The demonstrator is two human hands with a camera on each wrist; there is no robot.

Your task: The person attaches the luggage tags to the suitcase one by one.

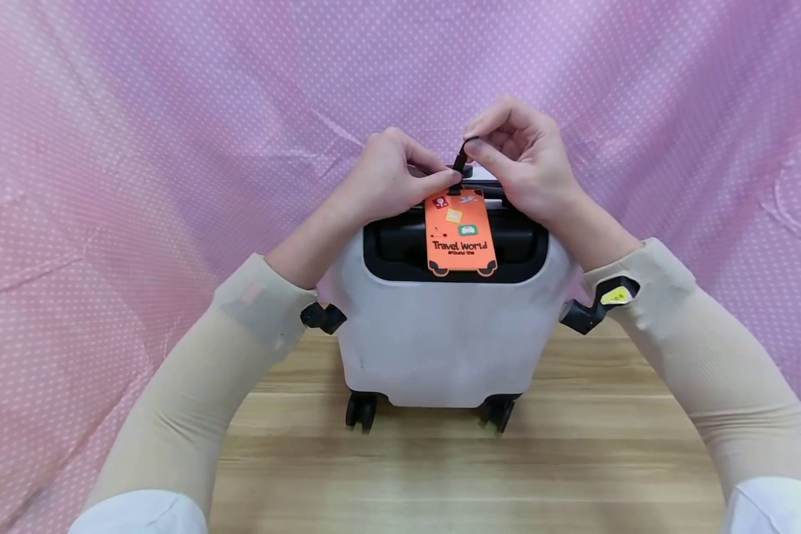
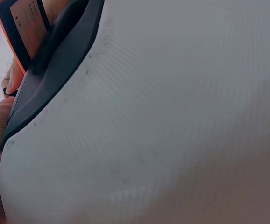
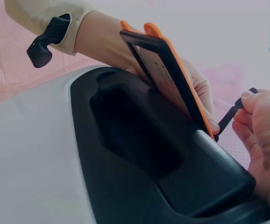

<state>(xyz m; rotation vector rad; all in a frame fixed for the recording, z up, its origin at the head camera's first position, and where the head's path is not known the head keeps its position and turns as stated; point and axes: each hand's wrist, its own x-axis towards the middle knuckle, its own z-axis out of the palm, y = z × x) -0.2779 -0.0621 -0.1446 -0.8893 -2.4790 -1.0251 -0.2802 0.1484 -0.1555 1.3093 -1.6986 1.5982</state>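
An orange luggage tag printed "Travel World" lies against the black top panel of a white suitcase. My left hand pinches the tag's strap end between thumb and fingers. Higher up, my right hand pinches the free part of the black strap, which stretches between both hands. The right wrist view shows the tag tilted on edge, its black-framed card side facing the camera, and the strap running to the right fingers. In the left wrist view the suitcase shell fills most of the picture.
The suitcase stands upright on black wheels over a wood-grain surface. A pink dotted cloth hangs behind and at both sides. Black wrist cameras are fixed at the beige sleeves.
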